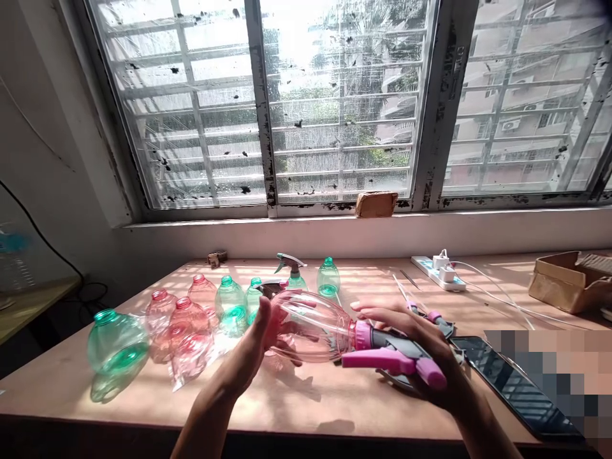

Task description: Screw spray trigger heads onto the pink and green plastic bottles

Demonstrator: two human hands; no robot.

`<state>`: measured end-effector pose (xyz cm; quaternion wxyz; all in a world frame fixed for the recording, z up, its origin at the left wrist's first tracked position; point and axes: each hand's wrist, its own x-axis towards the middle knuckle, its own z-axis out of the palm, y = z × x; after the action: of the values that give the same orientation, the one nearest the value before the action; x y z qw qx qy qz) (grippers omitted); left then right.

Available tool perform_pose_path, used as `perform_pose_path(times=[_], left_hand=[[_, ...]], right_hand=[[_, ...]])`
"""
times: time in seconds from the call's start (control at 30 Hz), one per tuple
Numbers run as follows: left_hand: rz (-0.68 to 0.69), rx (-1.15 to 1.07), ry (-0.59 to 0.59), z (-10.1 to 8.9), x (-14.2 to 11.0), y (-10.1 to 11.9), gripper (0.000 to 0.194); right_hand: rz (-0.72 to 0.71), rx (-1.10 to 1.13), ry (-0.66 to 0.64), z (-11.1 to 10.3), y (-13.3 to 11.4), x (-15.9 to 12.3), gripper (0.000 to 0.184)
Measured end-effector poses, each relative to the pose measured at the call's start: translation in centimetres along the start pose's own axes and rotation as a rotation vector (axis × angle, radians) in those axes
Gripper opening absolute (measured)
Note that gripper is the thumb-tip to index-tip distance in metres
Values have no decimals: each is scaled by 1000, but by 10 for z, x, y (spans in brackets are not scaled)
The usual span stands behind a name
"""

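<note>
Bottle (310, 325): pink, see-through, held on its side above the table (306, 414), between both hands; base to the left, neck to the right.
Left hand (253, 357): partly closed around the base, thumb on the near side, fingers wrapped beneath.
Right hand (433, 347): half curled over the spray head (406, 350), fingers bent across, thumb out of sight; firmness of squeeze impossible to tell.
Collar (363, 335): pink, set at the neck; fully threaded or not, cannot tell.
Step in hand: seemingly fitting head to bottle; best done with neck and head in one straight line, turning the collar without forcing.
Base: better kept from spinning, but lightly, to avoid denting the thin wall.
Trigger (373, 359): pointing back along the bottle; better left unpressed.
Phone (511, 376): flat beside the right forearm; worth elbow room.
Green bottle (115, 350): upright, well apart to the left.
</note>
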<state>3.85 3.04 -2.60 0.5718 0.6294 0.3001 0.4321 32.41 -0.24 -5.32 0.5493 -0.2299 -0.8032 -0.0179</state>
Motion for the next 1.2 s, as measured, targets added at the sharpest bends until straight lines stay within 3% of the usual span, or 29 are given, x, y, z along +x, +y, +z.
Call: perform_pose_path(times=[0.13,0.23,0.33,0.47,0.67,0.8,0.9,1.0,1.2], left_hand=[[55,47,122,5,0,12,77],[155,126,232,7,-5,16,71],[230,195,248,5,-7,15,67],[363,202,279,4,-4,7,66],[639,466,279,9,-3,-6,70],[787,703,240,11,-5,-7,80],[772,788,233,12,-8,-2,83],[726,789,169,9,-12,4,85],[670,746,55,1,-13,8,87]], right_hand=[[-15,-15,96,1,-5,2,39],[-39,-54,76,2,-2,2,32],[-9,-89,73,4,1,2,33],[143,-24,156,14,0,-1,31],[558,89,346,23,9,-2,42],[669,387,204,12,22,3,51],[690,500,119,4,27,5,52],[683,459,75,1,29,3,51],[601,187,177,4,25,0,52]])
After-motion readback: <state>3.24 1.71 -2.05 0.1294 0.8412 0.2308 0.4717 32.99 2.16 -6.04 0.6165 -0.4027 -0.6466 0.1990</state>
